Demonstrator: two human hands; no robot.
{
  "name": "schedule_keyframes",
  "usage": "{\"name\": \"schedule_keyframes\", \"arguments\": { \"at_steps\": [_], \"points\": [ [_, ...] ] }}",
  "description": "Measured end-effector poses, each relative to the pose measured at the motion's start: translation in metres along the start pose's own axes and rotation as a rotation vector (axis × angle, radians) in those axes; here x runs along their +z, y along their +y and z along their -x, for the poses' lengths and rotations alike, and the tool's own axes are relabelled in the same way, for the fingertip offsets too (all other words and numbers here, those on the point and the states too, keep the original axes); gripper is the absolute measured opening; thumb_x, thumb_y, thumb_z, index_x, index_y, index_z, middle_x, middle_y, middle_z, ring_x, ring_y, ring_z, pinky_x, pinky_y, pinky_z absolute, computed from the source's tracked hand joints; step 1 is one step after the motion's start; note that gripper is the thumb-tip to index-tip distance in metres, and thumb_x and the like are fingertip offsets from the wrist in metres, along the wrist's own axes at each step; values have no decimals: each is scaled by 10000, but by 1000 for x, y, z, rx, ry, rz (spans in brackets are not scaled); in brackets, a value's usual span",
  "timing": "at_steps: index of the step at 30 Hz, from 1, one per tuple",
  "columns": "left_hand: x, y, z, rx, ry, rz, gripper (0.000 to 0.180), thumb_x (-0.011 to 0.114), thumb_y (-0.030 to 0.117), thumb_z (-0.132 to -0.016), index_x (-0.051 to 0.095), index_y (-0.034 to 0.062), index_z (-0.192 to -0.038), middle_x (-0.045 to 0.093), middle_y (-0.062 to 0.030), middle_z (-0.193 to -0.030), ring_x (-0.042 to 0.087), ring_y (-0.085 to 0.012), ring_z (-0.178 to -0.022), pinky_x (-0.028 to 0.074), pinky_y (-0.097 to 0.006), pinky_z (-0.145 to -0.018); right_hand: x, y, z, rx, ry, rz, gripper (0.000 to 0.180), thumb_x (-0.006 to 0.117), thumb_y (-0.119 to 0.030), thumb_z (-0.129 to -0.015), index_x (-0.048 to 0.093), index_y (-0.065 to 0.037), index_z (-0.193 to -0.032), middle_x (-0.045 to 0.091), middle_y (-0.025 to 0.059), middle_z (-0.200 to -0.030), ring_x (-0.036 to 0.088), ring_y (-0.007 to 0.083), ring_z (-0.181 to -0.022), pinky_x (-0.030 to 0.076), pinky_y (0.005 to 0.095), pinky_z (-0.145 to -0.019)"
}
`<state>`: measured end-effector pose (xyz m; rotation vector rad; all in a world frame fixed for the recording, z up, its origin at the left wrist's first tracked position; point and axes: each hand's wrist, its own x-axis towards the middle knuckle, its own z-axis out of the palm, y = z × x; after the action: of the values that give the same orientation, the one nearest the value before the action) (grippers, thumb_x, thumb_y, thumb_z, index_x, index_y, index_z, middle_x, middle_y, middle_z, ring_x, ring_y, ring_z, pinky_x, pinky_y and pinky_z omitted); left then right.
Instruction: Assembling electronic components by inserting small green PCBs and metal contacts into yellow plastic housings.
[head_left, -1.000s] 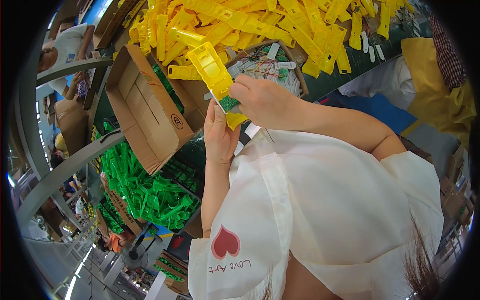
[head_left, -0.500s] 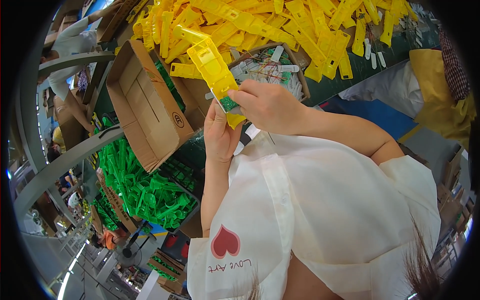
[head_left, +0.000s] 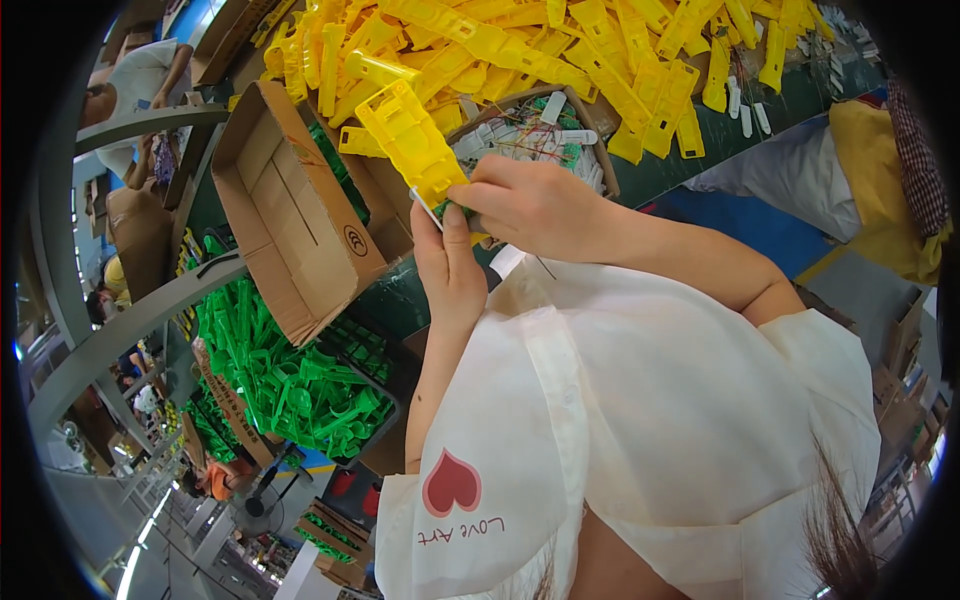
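A yellow plastic housing (head_left: 410,140), right of the cardboard carton (head_left: 283,215), is pinched at its lower end by the closed fingers of the left hand (head_left: 450,280) and right hand (head_left: 540,205), beside a green circuit board (head_left: 441,209). Apparently, two-handed adjustment is underway; steady support seems called for.

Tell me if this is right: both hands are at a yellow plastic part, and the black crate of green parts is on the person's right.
Wrong side: the head view shows the black crate of green parts on the person's left. The left hand and right hand are at a yellow plastic part.
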<state>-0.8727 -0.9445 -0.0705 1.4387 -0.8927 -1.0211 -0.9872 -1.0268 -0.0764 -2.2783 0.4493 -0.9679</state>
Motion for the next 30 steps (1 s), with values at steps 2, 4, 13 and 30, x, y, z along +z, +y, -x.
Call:
{"name": "schedule_keyframes", "arguments": {
  "at_steps": [2,4,13,30],
  "points": [
    [0,-1,-1,121,82,-39,336,351,188,-912,328,-8,-1185,481,-89,-1062,465,-135,-965,369,-251,-829,-6,-2,-4,-19,4,-59,224,576,-21,-709,551,-7,-931,533,78,-769,555,168,-621,463,255,-549],
    [-5,3,1,67,24,47,333,348,188,-912,329,-8,-1181,479,-92,-1058,462,-144,-958,367,-260,-827,-12,-12,0,580,20,-620,167,557,-53,-775,555,-8,-936,580,69,-776,559,113,-640,452,235,-563],
    [-7,6,5,133,-58,-248,369,337,215,-915,286,-9,-1203,455,-108,-1076,451,-172,-970,347,-274,-847,-9,-9,-1,749,-112,-769,84,540,-73,-808,538,11,-814,531,11,-670,469,54,-577,389,193,-521],
    [-5,-12,11,154,56,-201,267,405,181,-891,355,9,-1089,484,-77,-937,462,-120,-827,381,-239,-729,-9,-6,-3,822,-208,-746,89,552,-72,-754,532,13,-740,522,14,-618,467,61,-552,383,206,-499]
  ]
}}
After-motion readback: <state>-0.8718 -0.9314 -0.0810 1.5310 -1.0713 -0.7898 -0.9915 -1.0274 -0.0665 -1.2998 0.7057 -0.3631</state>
